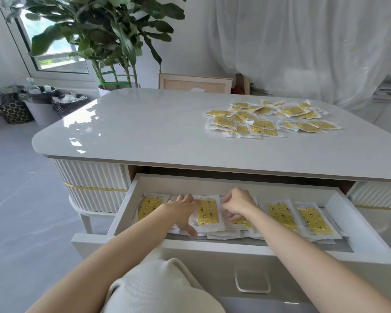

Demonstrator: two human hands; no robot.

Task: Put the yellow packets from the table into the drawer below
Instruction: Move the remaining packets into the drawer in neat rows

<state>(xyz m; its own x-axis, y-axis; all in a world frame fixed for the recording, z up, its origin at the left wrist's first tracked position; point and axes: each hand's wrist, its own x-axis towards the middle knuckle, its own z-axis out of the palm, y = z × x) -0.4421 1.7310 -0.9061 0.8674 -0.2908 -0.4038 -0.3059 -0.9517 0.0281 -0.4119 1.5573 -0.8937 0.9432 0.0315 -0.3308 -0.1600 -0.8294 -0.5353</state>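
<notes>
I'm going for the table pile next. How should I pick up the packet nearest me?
Pinch the packet by its clear border at the near edge, coming in low from your side. It lies flat on the table with neighbours overlapping its far part, so that border is likely the only free lip.

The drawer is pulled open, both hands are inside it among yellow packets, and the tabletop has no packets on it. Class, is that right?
Wrong on the tabletop: the head view shows a pile of yellow packets on it, toward its far right. The drawer is open, with the left hand and right hand inside among stored packets.
</notes>
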